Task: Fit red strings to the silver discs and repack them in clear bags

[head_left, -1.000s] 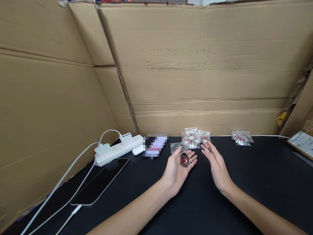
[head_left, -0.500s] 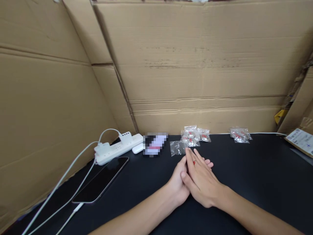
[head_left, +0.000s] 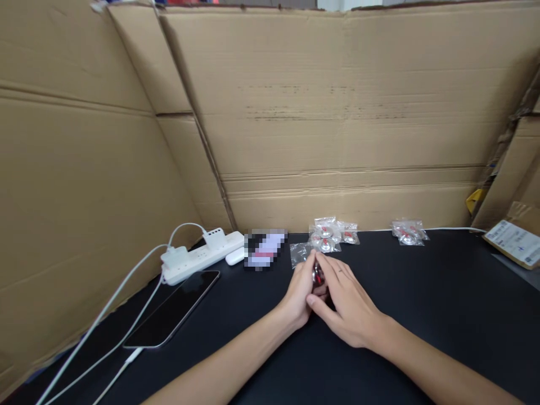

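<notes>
Between my two hands is a small shiny, round metal piece with red on it [head_left: 318,275], partly hidden by the fingers. My left hand [head_left: 298,292] is closed against its left side. My right hand [head_left: 343,298] covers the other side, fingertips meeting those of the left and thumb reaching across to it. Just beyond the fingertips lies a clear plastic bag [head_left: 297,255], flat on the black table [head_left: 253,320]. Behind it are several clear packets [head_left: 326,236] holding similar silvery round pieces with red parts.
More such packets [head_left: 409,232] lie farther right by the cardboard wall [head_left: 337,140]. On the left are a white power strip [head_left: 202,256] with cables, a dark-screened phone [head_left: 172,309], a white oblong item [head_left: 236,256] and a blurred-out item [head_left: 265,249]. A labelled parcel [head_left: 514,242] sits right.
My hands have tilted and parted slightly at the palms, bringing the shiny round piece into view between them. They also appear a little farther left, and the camera view has shifted slightly.
</notes>
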Tool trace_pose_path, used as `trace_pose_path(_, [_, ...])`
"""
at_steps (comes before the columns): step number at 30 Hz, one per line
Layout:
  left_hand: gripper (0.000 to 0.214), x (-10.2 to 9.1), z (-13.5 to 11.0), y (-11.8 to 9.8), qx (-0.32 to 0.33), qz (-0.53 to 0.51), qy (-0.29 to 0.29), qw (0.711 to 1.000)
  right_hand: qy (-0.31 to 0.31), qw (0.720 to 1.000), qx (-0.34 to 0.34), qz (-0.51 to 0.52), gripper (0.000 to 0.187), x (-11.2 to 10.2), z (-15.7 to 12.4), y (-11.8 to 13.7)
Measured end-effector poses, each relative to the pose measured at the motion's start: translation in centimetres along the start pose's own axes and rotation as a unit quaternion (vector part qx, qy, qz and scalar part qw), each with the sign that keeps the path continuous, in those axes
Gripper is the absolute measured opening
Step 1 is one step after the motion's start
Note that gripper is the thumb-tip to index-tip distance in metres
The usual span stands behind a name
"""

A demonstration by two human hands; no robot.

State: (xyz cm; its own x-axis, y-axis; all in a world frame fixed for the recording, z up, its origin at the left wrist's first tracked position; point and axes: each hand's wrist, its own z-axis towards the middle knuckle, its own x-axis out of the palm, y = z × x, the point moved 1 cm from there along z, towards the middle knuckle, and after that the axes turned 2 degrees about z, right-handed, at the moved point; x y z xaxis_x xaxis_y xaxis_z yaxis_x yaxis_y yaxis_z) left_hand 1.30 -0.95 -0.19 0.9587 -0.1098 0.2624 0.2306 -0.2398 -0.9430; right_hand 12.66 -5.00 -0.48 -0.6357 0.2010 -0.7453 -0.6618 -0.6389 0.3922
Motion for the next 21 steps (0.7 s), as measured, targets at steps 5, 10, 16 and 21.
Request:
trace_pose_path(5, [0.054, -0.7, 0.1, 0.0, 0.002, 0.068, 0.031, 0.997, -0.085, 0.996, 0.005, 0.040, 0.032, -0.6, 0.1, -0.2])
trace_pose_path(10, [0.052, -0.8, 0.3, 0.2, -0.013, 0.075, 0.045, 0.996, -0.103, 0.994, 0.013, 0.016, 0.026, -0.4, 0.2, -0.5])
trace_pose_path(16, [0.056, -0.7, 0.0, -0.5, -0.007, 0.045, 0.152, 0.987, -0.097, 0.995, 0.020, 0.014, 0.019, -0.1, 0.2, -0.9])
trace_pose_path(21, [0.053, -0.5, -0.4, -0.9, -0.018, -0.027, 0.204, 0.978, -0.082, 0.996, 0.028, 0.024, 0.016, -0.1, 0.2, -1.4])
